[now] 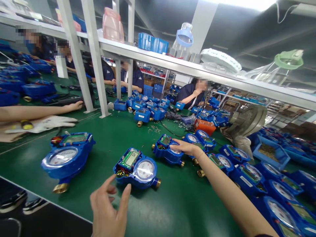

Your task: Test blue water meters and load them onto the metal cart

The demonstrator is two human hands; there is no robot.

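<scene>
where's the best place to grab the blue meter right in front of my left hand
Probably the blue meter by its round blue body, from above and the near side, fingers on its two flanks. It lies flat, dial up; the brass end juts right, and the open board with wires sits at the top left, best left untouched.

own hands – 2 | water meters – 3 near (136, 168) (many more behind) | orange box (205, 126) – 1
</scene>
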